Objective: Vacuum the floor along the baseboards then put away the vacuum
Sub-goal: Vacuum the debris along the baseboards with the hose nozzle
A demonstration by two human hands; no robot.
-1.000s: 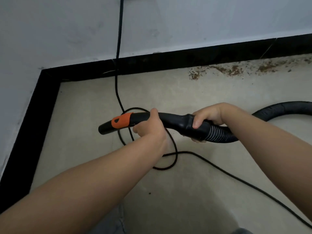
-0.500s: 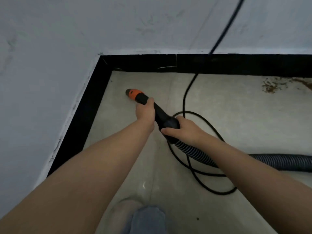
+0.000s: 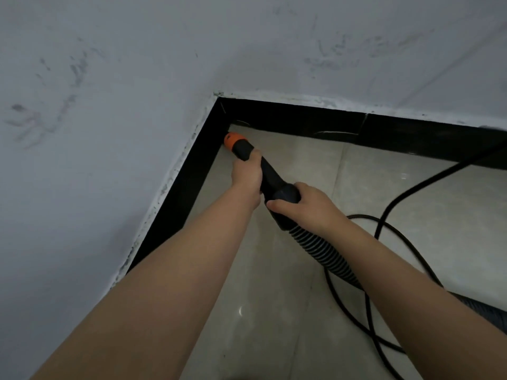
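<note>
The vacuum nozzle (image 3: pixel 236 142) points into the floor's far-left corner, its orange tip at the black baseboard (image 3: pixel 189 185), likely to draw out dust there. Left hand (image 3: pixel 247 175) grips the wand; right hand (image 3: pixel 304 207) clasps the hose (image 3: pixel 321 250) cuff, steadying it.

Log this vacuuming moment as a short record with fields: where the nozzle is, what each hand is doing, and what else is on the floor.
nozzle: black vacuum wand with orange tip, tip at the corner where the black baseboards meet
left hand: grips the wand just behind the orange tip
right hand: grips the cuff where the ribbed black hose joins the wand
floor: pale grey tiles
also on floor: black power cord looped to the right of the hose
walls: scuffed white walls
</note>
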